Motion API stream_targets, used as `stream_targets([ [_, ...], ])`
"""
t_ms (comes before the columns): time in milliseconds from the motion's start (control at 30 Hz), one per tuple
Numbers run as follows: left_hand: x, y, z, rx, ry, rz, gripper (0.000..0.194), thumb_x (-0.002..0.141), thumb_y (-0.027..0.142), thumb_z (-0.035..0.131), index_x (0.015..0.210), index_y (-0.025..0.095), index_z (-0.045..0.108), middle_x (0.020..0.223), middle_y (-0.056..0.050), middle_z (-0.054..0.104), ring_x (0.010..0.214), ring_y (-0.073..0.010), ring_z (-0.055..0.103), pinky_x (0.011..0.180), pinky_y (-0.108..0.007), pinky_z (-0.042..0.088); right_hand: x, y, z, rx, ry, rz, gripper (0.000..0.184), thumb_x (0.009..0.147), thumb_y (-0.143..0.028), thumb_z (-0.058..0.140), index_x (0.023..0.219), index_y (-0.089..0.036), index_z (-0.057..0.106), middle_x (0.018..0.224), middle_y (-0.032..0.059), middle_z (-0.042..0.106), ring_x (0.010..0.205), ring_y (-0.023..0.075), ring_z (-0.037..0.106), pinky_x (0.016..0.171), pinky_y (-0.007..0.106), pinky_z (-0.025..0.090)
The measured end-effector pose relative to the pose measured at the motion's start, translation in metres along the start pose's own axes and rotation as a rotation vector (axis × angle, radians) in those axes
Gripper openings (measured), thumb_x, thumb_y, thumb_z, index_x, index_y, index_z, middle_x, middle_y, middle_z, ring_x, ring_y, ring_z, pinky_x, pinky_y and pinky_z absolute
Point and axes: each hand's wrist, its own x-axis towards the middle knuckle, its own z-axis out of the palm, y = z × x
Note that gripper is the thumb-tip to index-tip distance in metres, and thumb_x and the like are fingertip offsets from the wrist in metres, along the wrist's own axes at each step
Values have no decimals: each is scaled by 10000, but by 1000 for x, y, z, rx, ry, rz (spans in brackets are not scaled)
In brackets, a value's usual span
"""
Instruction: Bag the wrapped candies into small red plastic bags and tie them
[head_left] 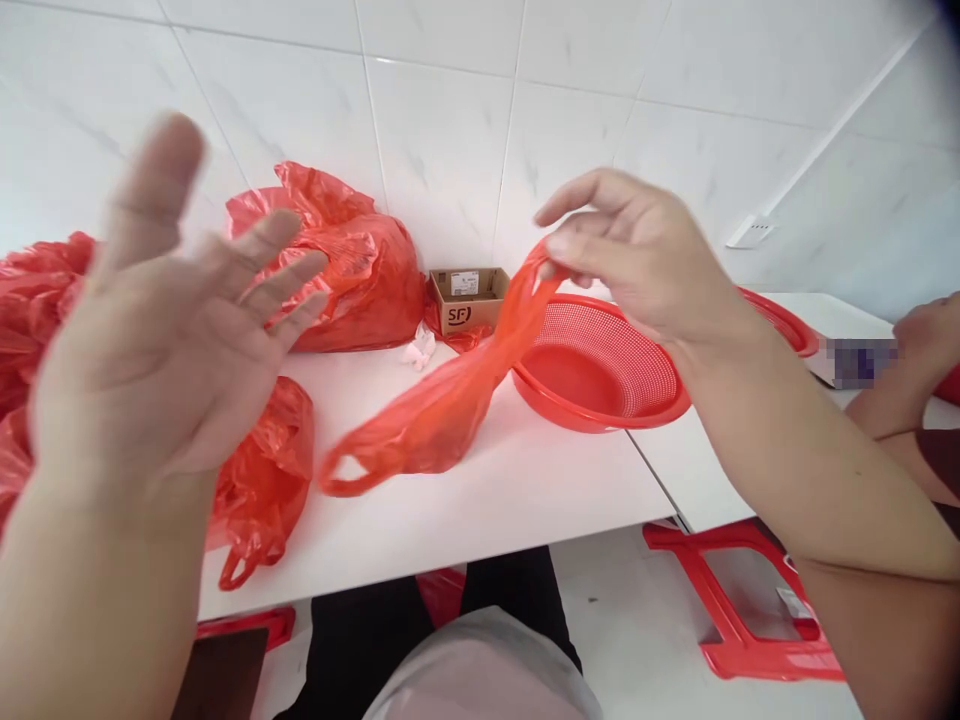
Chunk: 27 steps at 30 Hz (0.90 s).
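My left hand (172,300) is raised with its fingers spread, blurred by motion, and holds nothing. It is in front of a bunched red plastic bag (367,290), and a second crumpled red bag (266,465) lies below it. My right hand (630,250) pinches the top of a thin red plastic bag (435,410), whose lower end with a looped handle hangs down to the white table (487,510). Just behind that bag sits a round red plastic colander (600,410), with my right wrist passing above its rim.
More red bags (30,310) are heaped at the far left. A small SF cardboard box (469,300) stands against the tiled wall. Another person's arm (915,370) is at the right, past a second red basket rim (787,320). A red stool (750,620) stands on the floor.
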Motion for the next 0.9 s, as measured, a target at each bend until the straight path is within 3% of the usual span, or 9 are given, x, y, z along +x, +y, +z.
stream_targets([
  [133,-23,-21,0,313,-165,-40,432,844,331,687,1260,246,608,1219,-74,621,1184,-254,558,1063,-460,388,5,10,9,-25,-33,99,89,841,-233,661,920,-210,628,736,-14,657,740,147,646,673,282,526],
  [200,-45,-25,3,557,-463,94,465,834,396,687,1278,298,592,1343,-77,536,1271,-278,483,1082,-437,367,7,13,10,-18,-13,107,95,842,-247,668,914,-208,620,741,-11,655,752,145,646,669,271,521],
  [300,-70,-27,13,853,-876,398,660,724,509,756,1335,370,549,1430,-89,453,1322,-360,398,1072,-504,350,12,14,10,-20,-5,94,99,853,-243,668,925,-210,608,752,-9,651,768,142,643,677,263,507],
  [367,-78,-30,22,971,-968,517,668,734,469,758,1354,361,535,1390,-120,499,1275,-389,428,1026,-555,362,15,13,10,-23,-1,83,110,859,-248,670,937,-212,600,757,-10,648,788,146,642,690,264,497],
  [500,-71,-33,26,1008,-1038,514,232,826,186,635,1018,289,717,1149,-97,658,1086,-332,565,890,-484,440,20,15,5,-36,36,78,125,858,-238,671,950,-210,591,748,-14,632,805,147,639,713,267,481],
  [567,-58,-26,18,930,-1012,418,142,847,197,600,860,267,723,962,-63,693,935,-261,609,795,-380,472,22,20,0,-50,80,75,122,852,-220,658,954,-208,591,745,-14,622,796,145,635,700,263,478],
  [667,-31,-9,-1,758,-792,175,89,830,319,654,854,258,714,862,-35,685,787,-194,613,672,-277,485,23,31,-10,-66,128,94,121,842,-207,634,954,-205,588,755,-9,612,767,136,624,660,252,472],
  [800,3,4,-7,150,-497,-236,192,842,377,652,808,195,706,1049,-63,709,967,-223,656,813,-310,547,27,38,-16,-88,87,158,126,827,-221,628,945,-204,587,758,-2,622,708,126,604,625,254,466],
  [900,19,3,3,-208,-388,-391,99,859,303,642,878,214,680,952,-23,714,970,-215,676,818,-339,572,31,30,-15,-108,107,83,158,828,-225,614,983,-212,586,735,-12,626,722,136,618,627,259,466],
])
